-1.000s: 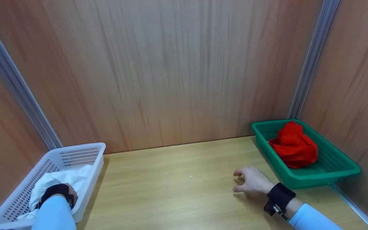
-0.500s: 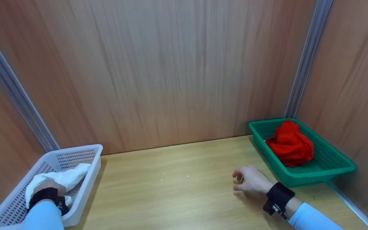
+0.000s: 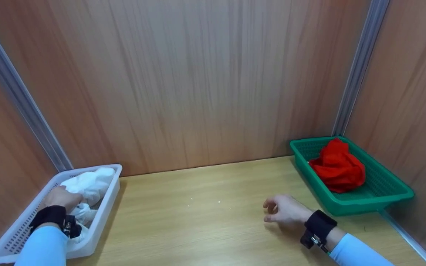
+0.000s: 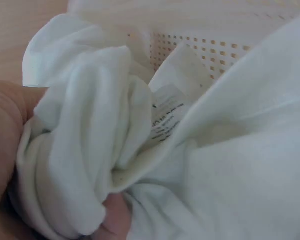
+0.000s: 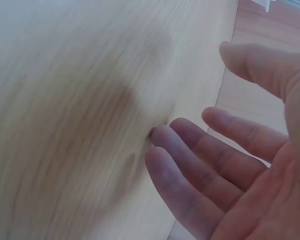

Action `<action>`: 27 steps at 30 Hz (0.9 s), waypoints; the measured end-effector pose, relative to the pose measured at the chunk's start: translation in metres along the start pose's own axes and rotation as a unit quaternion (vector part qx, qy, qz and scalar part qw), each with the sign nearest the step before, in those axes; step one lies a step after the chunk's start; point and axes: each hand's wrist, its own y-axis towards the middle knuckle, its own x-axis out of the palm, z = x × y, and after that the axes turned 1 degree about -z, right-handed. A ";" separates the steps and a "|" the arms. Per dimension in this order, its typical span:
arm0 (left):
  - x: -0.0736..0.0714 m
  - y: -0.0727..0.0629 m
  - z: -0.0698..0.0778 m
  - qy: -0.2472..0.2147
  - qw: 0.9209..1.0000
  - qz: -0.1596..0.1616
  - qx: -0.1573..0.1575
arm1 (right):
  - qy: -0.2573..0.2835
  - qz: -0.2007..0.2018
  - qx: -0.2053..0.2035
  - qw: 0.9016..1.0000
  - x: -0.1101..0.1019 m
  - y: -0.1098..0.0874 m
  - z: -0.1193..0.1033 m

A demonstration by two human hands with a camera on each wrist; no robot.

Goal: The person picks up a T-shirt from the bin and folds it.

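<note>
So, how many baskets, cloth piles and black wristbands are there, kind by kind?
Baskets: 2 (white basket, green basket)
Cloth piles: 2 (white pile, red pile)
Black wristbands: 2 (left wristband, right wristband)
Total: 6

Left of the right hand [image 3: 288, 210] lay what seemed pale specks [image 3: 219, 202]; right of it, a green basket [image 3: 375, 206] held red cloth [image 3: 340, 168].

Head view faces forward, down; left wrist's closeup shares white cloth [image 3: 91, 185], right's seemingly the tabletop [image 3: 194, 221]
</note>
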 end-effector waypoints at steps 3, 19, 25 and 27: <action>-0.001 -0.003 0.004 0.020 1.000 0.020 0.009 | -0.009 -0.011 -0.010 1.000 0.001 0.000 0.000; -0.016 0.001 0.077 0.071 0.973 0.190 0.111 | -0.002 -0.027 0.034 0.999 -0.004 0.008 -0.003; -0.007 -0.014 0.114 0.085 0.951 0.234 0.181 | 0.026 -0.022 0.016 0.999 -0.003 0.008 0.001; -0.003 -0.019 0.125 0.087 0.950 0.231 0.193 | 0.036 -0.018 0.002 0.999 -0.003 0.008 0.001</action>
